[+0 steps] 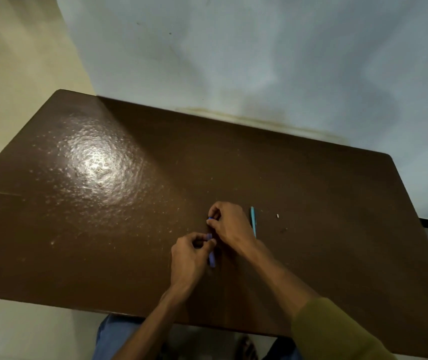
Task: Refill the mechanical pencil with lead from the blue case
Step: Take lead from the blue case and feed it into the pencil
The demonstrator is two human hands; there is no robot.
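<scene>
A slim blue lead case is held just above the brown table, near its front middle. My left hand pinches the case's lower part. My right hand pinches its far end, where a small blue tip shows between the fingers. Most of the case is hidden by both hands. The light blue mechanical pencil lies on the table just right of my right hand, pointing away from me. A tiny white piece lies further right.
The table butts against a pale wall at the back. A bright glare patch marks the left half of the tabletop. My knees in blue trousers show below the front edge.
</scene>
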